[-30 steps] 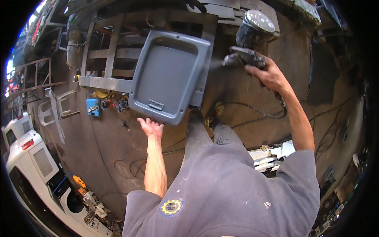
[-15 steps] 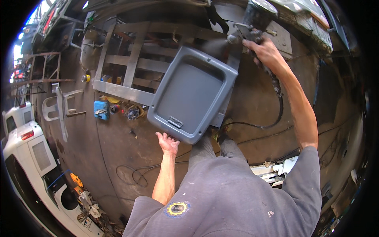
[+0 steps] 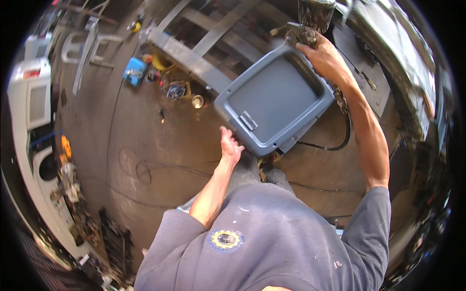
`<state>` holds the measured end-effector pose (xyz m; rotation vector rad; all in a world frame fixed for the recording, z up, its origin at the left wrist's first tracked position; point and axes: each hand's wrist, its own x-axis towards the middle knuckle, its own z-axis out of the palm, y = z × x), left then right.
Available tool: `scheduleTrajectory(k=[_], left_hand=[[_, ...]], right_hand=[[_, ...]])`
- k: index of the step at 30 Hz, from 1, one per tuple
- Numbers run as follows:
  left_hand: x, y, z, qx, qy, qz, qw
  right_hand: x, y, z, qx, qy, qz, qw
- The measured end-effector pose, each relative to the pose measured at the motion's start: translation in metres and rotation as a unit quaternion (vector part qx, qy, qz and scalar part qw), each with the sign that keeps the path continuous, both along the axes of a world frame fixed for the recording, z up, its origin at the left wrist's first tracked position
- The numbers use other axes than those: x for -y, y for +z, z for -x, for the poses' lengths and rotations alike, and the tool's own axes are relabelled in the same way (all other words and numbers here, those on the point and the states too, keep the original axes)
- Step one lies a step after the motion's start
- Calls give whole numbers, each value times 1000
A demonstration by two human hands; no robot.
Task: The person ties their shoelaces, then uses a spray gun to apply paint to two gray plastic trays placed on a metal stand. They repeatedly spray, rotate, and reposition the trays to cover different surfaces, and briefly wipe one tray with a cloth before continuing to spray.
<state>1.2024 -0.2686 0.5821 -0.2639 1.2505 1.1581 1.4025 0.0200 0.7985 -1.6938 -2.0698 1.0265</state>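
Note:
A grey, shallow rectangular tray-like panel [image 3: 276, 92] with a raised rim and a small metal latch [image 3: 248, 121] rests tilted in front of me on a metal support. My right hand [image 3: 323, 56] is wrapped round a spray gun [image 3: 303, 36] at the panel's far right corner. The gun's dirty cup [image 3: 316, 13] stands above it, and a dark hose [image 3: 345, 133] hangs below. My left hand [image 3: 232, 146] is by the panel's near left edge, fingers spread and pointing up. Whether its fingertips touch the rim, I cannot tell.
A metal slatted frame [image 3: 196, 63] lies beyond the panel. On the floor at left are a blue box [image 3: 135, 71], a yellow container [image 3: 161, 62], a round can [image 3: 198, 101] and looped cable [image 3: 141, 167]. A white plastic chair [image 3: 87, 53] and white vehicle parts [image 3: 38, 99] are farther left.
My view has turned, so the panel appears farther right. The spray gun has come nearer the panel's far corner, and the visible mist at its nozzle is gone. My left hand stays near the edge.

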Motion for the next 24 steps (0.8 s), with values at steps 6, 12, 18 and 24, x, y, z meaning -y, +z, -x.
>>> scheduleTrajectory(k=[6, 12, 18, 24], left_hand=[[17, -8, -5, 2, 17, -7, 1000], [117, -21, 17, -144, -32, 92, 985], [295, -29, 72, -264, -11, 338, 903], [361, -73, 141, -385, -466, 365, 708]], right_hand=[[73, -1, 74, 9, 165, 29, 986], [172, 20, 81, -22, 276, 55, 959], [273, 0, 52, -37, 196, -8, 980], [363, -35, 101, 6, 192, -2, 981]])
